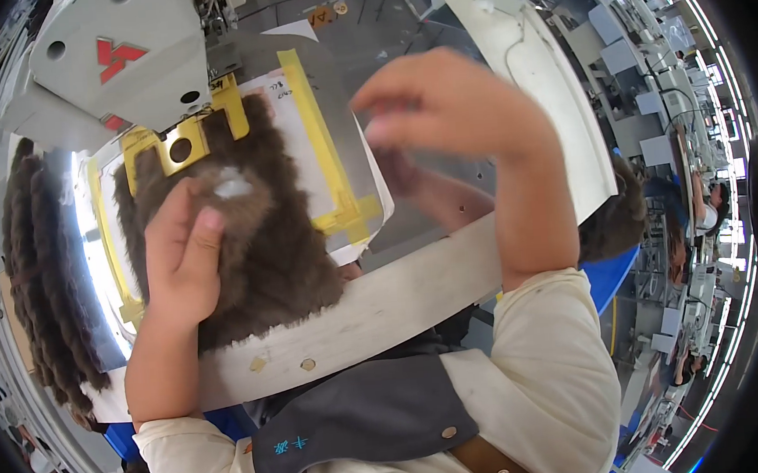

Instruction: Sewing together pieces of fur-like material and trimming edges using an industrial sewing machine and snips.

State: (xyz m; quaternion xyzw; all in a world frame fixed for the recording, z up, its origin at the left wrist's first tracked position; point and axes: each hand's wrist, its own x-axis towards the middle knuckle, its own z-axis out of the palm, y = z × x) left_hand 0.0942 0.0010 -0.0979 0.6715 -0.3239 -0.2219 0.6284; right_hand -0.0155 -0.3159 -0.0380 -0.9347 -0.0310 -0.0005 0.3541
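Observation:
My left hand [183,259] is closed, thumb against fingers, on a small tuft of brown fur [254,206] with a whitish patch on top. It is held over a larger brown fur panel [264,288], which lies pile up below the sewing machine head [112,70]. Raised to the right of the panel, my right hand [449,100] is blurred by motion. Its thumb and forefinger are apart, with nothing visible between them. A yellow bracket [181,151] lies over the panel's far edge, under the machine.
Yellow tape [318,144] edges a white sheet on the glossy grey worktop [409,32]. Long brown fur strips [43,277] hang at the left. More dark fur [615,216] sits beyond the table's right end. Other workstations and people are farther right.

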